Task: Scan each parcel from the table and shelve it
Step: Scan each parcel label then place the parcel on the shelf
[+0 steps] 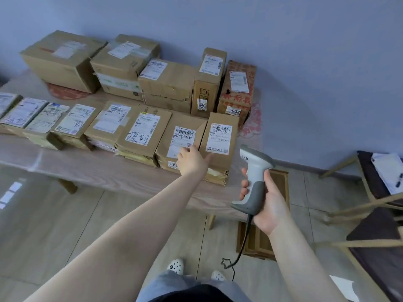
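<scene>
Several cardboard parcels with white labels lie in two rows on a low wooden table [91, 171]. At the right end of the front row stands a tilted parcel [220, 138], next to a flat parcel [182, 136]. My left hand [192, 161] reaches between these two, thumb against the tilted parcel's front face and fingers on the flat parcel's label. My right hand [265, 199] grips the handle of a grey and white barcode scanner [253, 177], held in the air right of the table and pointing toward the parcels. Its black cable [242, 247] hangs down to the floor.
Taller boxes [63, 59] stand along the back row against the blue wall. A flat brown box [261, 236] lies on the floor under the scanner. Wooden chairs with dark seats [375, 225] stand at the right, one with papers. My feet [176, 265] stand on grey tiles.
</scene>
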The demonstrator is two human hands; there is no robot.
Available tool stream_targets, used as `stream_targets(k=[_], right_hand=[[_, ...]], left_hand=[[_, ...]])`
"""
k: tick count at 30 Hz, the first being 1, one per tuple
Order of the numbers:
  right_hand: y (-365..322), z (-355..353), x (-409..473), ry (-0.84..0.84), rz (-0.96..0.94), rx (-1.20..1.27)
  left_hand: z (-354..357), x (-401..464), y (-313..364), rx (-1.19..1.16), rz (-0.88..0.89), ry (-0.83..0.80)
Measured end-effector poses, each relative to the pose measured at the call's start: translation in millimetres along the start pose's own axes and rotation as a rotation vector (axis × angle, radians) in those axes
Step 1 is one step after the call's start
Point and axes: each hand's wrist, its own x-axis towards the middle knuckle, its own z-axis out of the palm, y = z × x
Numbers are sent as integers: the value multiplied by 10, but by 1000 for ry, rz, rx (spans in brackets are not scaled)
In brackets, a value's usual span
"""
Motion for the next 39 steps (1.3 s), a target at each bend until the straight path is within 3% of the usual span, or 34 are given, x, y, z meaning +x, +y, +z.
stream_targets(k=[5,11,14,17,19,23,25,39], right_hand=[[2,14,19,17,4,-6],[-130,-45,30,39,-6,-14],[-208,-71,30,52,-4,-15],[-293,-140,24,69,-3,-18],[-346,-206,12,78,-6,-14],[-419,-337,-22,70,0,-22],[-438,-373,-38,71,10,-24],[-602,-226,-29,40,-34,-107]], left_hand=[[219,-11,41,132,74,91],[396,-133,150,40,64,115],[527,-160,240,-236,-25,-2],[617,-157,300,-696,-404,-209],[637,-183,319,-884,-585,-334],[700,-186,366,-1117,-637,-442],[724,-209,423,-1226,-613,-412],[944,-409,413,-1014,-402,-171]])
